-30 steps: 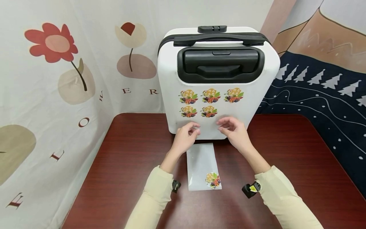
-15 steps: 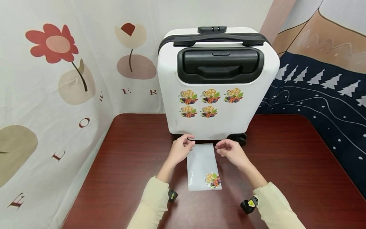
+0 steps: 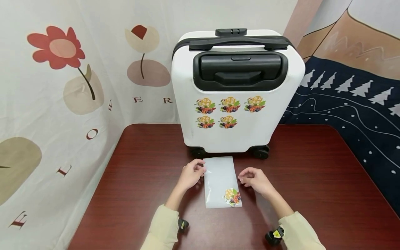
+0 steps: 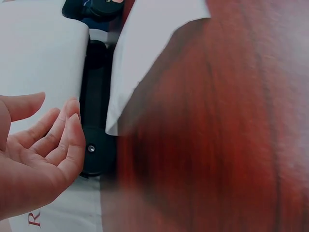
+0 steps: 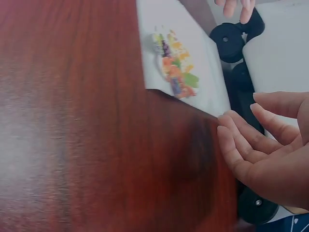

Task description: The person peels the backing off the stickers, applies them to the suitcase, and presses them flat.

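A white backing sheet lies on the table, with one fruit-print sticker at its near right corner. Beside the sheet's left edge is my left hand; in the left wrist view its thumb stands apart from loosely bent fingers, and nothing is between them. My right hand hovers to the right of the sheet, fingers loosely bent and holding nothing. Behind the sheet stands a white suitcase bearing three stickers in an upper row and two stickers below.
The suitcase rests upright on black wheels at the back of the dark red wooden table. A flower-print cloth hangs at the left and back, and a navy cloth with white trees at the right.
Both hands have drawn back from the lower front of the suitcase towards me, down to either side of the sheet. The sheet and stickers look unmoved.
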The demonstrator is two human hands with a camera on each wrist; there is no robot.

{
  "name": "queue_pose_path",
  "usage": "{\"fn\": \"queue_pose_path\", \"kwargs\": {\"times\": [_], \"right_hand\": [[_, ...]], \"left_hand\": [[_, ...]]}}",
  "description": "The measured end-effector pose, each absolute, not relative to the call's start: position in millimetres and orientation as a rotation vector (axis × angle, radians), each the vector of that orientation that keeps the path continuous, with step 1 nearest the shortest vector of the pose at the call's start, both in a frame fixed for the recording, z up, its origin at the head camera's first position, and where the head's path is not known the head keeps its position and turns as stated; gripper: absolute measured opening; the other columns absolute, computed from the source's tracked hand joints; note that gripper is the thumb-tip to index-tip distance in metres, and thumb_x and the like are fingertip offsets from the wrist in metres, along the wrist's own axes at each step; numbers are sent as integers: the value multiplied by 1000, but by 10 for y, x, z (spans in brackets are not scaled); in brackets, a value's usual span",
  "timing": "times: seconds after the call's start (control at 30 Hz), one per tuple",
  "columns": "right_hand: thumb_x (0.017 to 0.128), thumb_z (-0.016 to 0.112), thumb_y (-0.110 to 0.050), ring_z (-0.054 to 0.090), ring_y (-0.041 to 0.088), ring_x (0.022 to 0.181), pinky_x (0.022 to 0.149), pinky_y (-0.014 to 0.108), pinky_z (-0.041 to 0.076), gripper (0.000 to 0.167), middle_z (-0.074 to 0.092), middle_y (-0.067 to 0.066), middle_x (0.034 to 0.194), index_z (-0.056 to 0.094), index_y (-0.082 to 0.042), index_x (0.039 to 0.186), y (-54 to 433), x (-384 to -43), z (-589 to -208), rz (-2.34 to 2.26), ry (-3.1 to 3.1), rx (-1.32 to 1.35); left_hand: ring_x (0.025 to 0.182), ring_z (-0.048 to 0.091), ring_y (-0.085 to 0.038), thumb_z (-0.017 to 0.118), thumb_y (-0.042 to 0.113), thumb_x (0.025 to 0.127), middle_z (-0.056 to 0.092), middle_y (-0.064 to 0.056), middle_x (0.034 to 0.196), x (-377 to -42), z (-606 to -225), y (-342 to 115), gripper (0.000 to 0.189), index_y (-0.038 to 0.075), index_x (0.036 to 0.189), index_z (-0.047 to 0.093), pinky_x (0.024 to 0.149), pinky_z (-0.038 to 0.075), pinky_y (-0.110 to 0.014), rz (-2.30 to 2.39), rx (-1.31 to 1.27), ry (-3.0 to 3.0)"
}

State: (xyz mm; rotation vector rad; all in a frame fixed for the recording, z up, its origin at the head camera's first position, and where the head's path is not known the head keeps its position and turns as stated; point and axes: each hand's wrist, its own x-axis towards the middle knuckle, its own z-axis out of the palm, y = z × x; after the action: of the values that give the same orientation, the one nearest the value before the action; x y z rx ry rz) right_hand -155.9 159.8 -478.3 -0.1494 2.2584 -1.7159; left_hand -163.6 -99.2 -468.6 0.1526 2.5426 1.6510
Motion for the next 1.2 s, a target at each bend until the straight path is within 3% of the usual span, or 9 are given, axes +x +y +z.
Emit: {"fn": "queue_pose_path", "kwargs": {"times": [0.4, 0.73, 1.2], "right_hand": [[82, 58, 5, 60, 19, 73, 64, 33, 52, 15, 64, 21, 89, 56, 14, 94, 1628, -1450, -4907, -1719, 2194, -88], [84, 58, 3, 60, 19, 72, 65, 35, 53, 18, 64, 20, 87, 53, 17, 93, 1650, -1383, -4911, -1774, 2122, -75], [85, 55, 5, 61, 17, 67, 63, 32, 53, 16, 64, 19, 82, 52, 20, 89, 1645, -1363, -4903, -1811, 2053, -45]], "left_hand": [[55, 57, -28, 58, 9, 88, 61, -16, 74, -1494, -4815, -1066, 24, -1, 110, 56, 44, 49, -37, 1627, 94, 2489], [53, 55, -23, 60, 6, 86, 62, -15, 73, -1431, -4911, -1074, 24, -3, 109, 56, 41, 45, -28, 1610, 131, 2488], [60, 58, -19, 60, 4, 85, 63, -10, 75, -1386, -4957, -1051, 26, -4, 109, 56, 48, 46, -25, 1547, 140, 2482]]}}
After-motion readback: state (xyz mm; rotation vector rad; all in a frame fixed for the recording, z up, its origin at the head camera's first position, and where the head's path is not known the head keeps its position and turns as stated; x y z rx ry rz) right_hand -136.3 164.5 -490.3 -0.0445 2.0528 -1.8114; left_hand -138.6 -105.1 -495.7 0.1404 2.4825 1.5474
